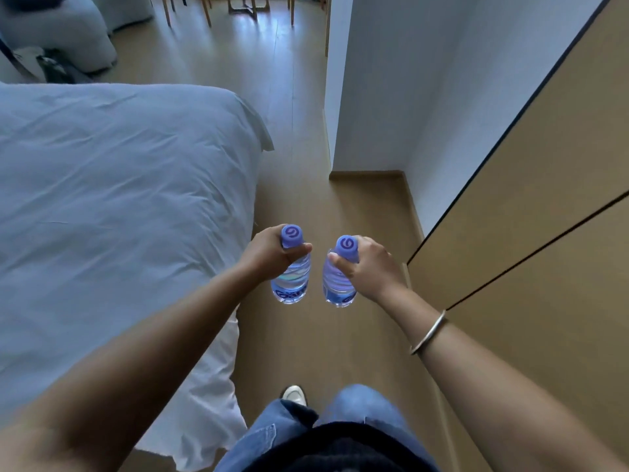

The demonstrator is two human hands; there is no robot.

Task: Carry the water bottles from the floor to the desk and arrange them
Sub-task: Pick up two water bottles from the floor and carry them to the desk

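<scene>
Two clear water bottles with purple caps hang upright in front of me above the wooden floor. My left hand (272, 252) grips the neck of the left bottle (292, 281), thumb across it just under the cap. My right hand (369, 264) grips the neck of the right bottle (337, 284) the same way. The bottles are side by side, a small gap between them, not touching. Blue labels show near their bases. No desk is in view.
A bed with a white cover (112, 206) fills the left side. Wooden wardrobe doors (544, 216) and a white wall (381, 97) line the right. A narrow floor passage (296, 137) runs ahead toward chair legs (204, 8) at the far end. My jeans and a white shoe (295, 394) show below.
</scene>
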